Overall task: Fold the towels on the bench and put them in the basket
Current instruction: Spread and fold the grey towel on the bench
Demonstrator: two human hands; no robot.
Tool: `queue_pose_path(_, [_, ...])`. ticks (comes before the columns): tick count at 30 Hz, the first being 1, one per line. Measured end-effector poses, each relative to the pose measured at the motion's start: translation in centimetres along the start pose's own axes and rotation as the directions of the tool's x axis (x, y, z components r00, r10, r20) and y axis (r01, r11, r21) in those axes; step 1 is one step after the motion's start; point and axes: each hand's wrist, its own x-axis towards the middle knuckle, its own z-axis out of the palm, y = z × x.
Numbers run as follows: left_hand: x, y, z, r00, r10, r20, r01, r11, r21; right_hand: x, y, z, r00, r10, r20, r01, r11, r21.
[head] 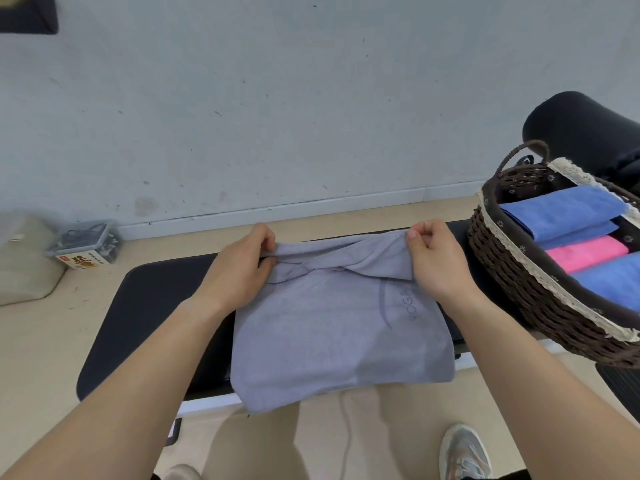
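Grey towel (pixel 332 334) lies on tabletop (pixel 152 306), long axis 12 to 6, near edge hanging over at 6. My left hand (pixel 242 268) and right hand (pixel 436 261) each pinch a far corner at 12, fingers curled. Basket (pixel 519 278) at 2, nearer right hand.

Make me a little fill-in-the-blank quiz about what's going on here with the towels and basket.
The left hand and right hand pinch a grey towel lying on the ____ bench.
The wicker basket sits at the bench's ____ end.
Between blue towels in it lies a folded towel coloured ____.
Missing words: black, right, pink.
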Motion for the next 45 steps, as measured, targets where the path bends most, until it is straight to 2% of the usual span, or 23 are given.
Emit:
queue_pose_path(2, [-0.2,-0.9,-0.5,1.0,0.01,-0.014,-0.011,0.999,-0.035,0.3,0.2,0.2,1.0,0.025,-0.009,-0.025,0.999,-0.021])
queue_pose_path(8, [-0.6,-3.6,-1.8,0.998,0.05,-0.037,-0.046,0.994,0.097,0.9,0.7,0.8,0.998,0.05,-0.026,-0.053,0.993,-0.108])
queue_pose_path(13, [-1.1,-4.6,-3.5,0.99,0.102,0.093,-0.115,0.982,0.147,1.1,0.9,1.3,0.997,0.062,-0.05,-0.067,0.991,-0.115])
queue_pose_path(16, [-1.6,-5.6,-4.0,0.992,0.095,0.085,-0.108,0.981,0.163,1.4,0.9,1.4,0.995,0.083,-0.054,-0.088,0.99,-0.108])
queue_pose_path(17, [-1.7,-5.7,-4.1,0.995,0.083,0.05,-0.088,0.989,0.119,1.5,0.8,1.5,0.995,0.084,-0.05,-0.09,0.99,-0.113])
queue_pose_path(19, [-1.8,-5.6,-4.3,0.999,-0.003,-0.051,-0.001,0.997,-0.083,1.4,0.7,1.7,0.996,0.079,-0.039,-0.084,0.989,-0.123])
queue_pose_path(22, [-1.7,-5.4,-4.8,0.971,-0.171,-0.166,0.101,0.925,-0.365,1.3,0.3,2.3,0.998,0.054,-0.024,-0.056,0.992,-0.11])
queue_pose_path(25, [-1.5,-5.8,-5.1,0.941,-0.274,-0.197,0.143,0.852,-0.503,1.1,-0.2,2.9,0.999,0.012,-0.037,-0.015,0.997,-0.079])
queue_pose_path(32, [-1.3,-5.9,-5.0,0.908,-0.346,-0.235,0.201,0.854,-0.479,1.1,-1.6,3.4,0.993,-0.042,-0.113,0.049,0.997,0.061])
queue_pose_path(36, [-2.8,-5.2,-4.7,0.919,-0.311,-0.241,0.23,0.922,-0.312,0.2,-2.2,3.1,0.992,-0.071,-0.109,0.076,0.996,0.039])
queue_pose_path(39, [-4.0,-3.6,-4.9,0.932,-0.285,-0.224,0.236,0.946,-0.223,-0.9,-2.9,2.0,0.997,-0.052,-0.055,0.053,0.999,0.007])
queue_pose_path(41, [-4.6,-2.5,-5.5,0.933,-0.32,-0.165,0.27,0.925,-0.268,-1.5,-3.7,0.9,1.0,-0.006,0.003,0.006,1.0,-0.002])
queue_pose_path(45, [-6.2,-1.0,-8.1,0.925,-0.378,-0.045,0.31,0.816,-0.488,-3.3,-6.4,-1.9,0.985,0.05,0.164,-0.038,0.997,-0.074])
